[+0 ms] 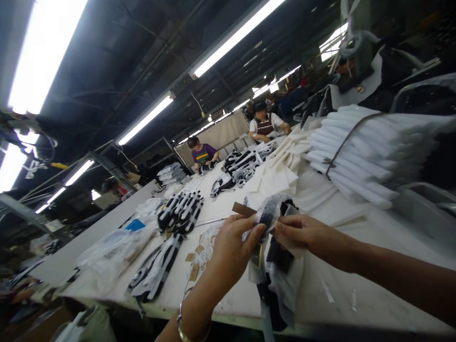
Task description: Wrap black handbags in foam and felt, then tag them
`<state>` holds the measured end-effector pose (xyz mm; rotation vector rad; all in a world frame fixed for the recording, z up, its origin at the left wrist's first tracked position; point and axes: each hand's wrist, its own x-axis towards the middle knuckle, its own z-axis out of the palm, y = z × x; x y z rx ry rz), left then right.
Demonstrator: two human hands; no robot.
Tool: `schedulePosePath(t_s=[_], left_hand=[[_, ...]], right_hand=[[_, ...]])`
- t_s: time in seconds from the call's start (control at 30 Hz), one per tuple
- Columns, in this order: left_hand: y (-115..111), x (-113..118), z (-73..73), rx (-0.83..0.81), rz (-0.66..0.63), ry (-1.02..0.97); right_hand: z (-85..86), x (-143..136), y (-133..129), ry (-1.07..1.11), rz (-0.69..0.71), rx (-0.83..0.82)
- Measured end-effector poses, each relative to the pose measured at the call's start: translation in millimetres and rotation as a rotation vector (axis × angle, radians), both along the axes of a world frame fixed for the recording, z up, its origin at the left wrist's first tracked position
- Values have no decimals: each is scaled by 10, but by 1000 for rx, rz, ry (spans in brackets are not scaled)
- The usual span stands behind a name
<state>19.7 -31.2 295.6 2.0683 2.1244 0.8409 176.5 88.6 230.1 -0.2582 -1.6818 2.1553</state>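
A black item partly wrapped in thin whitish material (285, 285) hangs down over the table's front edge, its upper end between my two hands. My left hand (237, 242), a bangle on its wrist, pinches the upper left part of the wrapping. A brown card strip (244, 209) sticks out beyond its fingers. From the right, my right hand (302, 232) pinches the wrapping close beside a black part. A small yellowish metal-like piece shows below the left fingertips. Some of the item is blurred.
On the white table (228, 297) lie black-and-white bundles (180, 211), tags (194, 271), clear plastic bags (114, 251), white sheets (278, 178) and a tied stack of white rolls (356, 147). Two people (204, 154) work at the far end. A grey bin (423, 213) stands at right.
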Motion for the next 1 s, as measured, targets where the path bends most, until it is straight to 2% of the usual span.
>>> schedulePosePath(t_s=[0.17, 0.27, 0.37, 0.43, 0.53, 0.6, 0.7, 0.77, 0.87, 1.0], left_hand=[[20, 10, -25, 22, 20, 35], [9, 6, -76, 13, 26, -56], [27, -4, -168, 46, 30, -324], [70, -5, -242, 85, 41, -585], [145, 21, -341, 128, -20, -995], [174, 53, -385, 151, -55, -1153], [182, 90, -422, 193, -22, -1223], [179, 94, -435, 209, -12, -1240], [175, 84, -440, 172, -63, -1202], [158, 98, -435, 165, -39, -1099]], right_hand=[[17, -83, -98, 59, -132, -132], [52, -93, -145, 29, -169, -202], [69, -76, -164, 31, -186, -217], [69, -60, -156, 19, -189, -206], [67, -36, -113, -9, -168, -187], [67, -19, -73, -22, -149, -163], [51, 8, -33, 22, -122, -163], [16, 25, -36, 89, -116, -254], [-67, 40, -84, 185, -92, -367], [-159, 4, -191, 245, -100, -234]])
